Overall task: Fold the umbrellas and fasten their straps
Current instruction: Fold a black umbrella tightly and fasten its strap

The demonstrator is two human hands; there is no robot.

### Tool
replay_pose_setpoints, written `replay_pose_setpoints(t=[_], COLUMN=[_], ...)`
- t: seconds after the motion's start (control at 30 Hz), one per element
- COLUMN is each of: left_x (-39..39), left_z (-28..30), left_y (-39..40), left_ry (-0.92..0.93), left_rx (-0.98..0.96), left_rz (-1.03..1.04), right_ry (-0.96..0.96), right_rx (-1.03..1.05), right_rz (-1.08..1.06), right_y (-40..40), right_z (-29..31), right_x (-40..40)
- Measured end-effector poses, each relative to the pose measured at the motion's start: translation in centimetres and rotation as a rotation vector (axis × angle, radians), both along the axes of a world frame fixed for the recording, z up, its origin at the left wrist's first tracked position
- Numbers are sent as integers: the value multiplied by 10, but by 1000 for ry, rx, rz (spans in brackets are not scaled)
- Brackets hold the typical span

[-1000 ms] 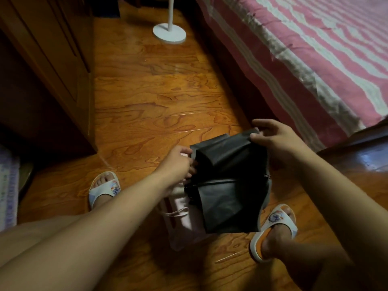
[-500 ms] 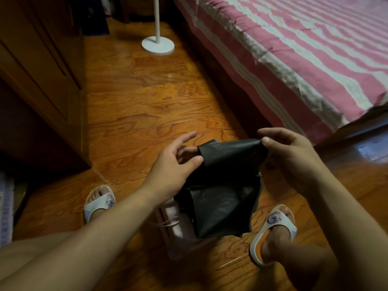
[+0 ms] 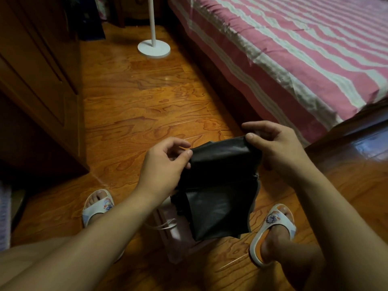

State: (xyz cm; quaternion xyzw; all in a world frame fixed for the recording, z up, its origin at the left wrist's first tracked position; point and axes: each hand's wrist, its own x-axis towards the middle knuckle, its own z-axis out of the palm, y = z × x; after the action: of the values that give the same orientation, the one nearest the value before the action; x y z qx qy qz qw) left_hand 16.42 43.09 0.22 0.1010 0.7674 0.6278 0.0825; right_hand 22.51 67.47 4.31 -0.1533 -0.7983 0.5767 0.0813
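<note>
Head view: left hand (image 3: pixel 161 164) has regripped, so both it and right hand (image 3: pixel 275 143) now pinch the black fabric umbrella canopy (image 3: pixel 220 185) taut, ready for pleating.

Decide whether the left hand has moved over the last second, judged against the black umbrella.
Yes. The left hand has risen from the side of the black umbrella to its top edge, where it now pinches the fabric opposite the right hand.

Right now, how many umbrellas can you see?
2. The black umbrella hangs between both hands, the left hand and right hand pinching its top edge. A pink umbrella lies on the floor beneath it, partly hidden. Others may be out of view.
</note>
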Motion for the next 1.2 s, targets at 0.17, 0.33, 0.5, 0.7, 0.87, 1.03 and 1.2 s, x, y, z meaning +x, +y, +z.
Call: replay_pose_setpoints(t=[0.17, 0.33, 0.5, 0.7, 0.87, 1.03, 1.2], left_x=[-2, -14, -15, -3, 0, -10, -13], left_z=[-5, -10, -7, -11, -6, -10, -2], left_y=[-3, 0, 2, 1, 4, 2, -2], left_ry=[4, 62, 33, 30, 52, 180, 86], left_rx=[-133, -210, -58, -12, 17, -3, -59], left_rz=[-123, -215, -193, -194, -201, 2, -317], right_ry=[23, 38, 69, -102, 36, 17, 17], right_rx=[52, 204, 434, 389, 256, 162, 70], right_rz=[6, 60, 90, 286, 201, 176, 212], right_y=[4, 7, 23, 35, 37, 40, 39], right_z=[2, 9, 14, -1, 3, 0, 2], right_x=[1, 6, 9, 2, 5, 8, 11])
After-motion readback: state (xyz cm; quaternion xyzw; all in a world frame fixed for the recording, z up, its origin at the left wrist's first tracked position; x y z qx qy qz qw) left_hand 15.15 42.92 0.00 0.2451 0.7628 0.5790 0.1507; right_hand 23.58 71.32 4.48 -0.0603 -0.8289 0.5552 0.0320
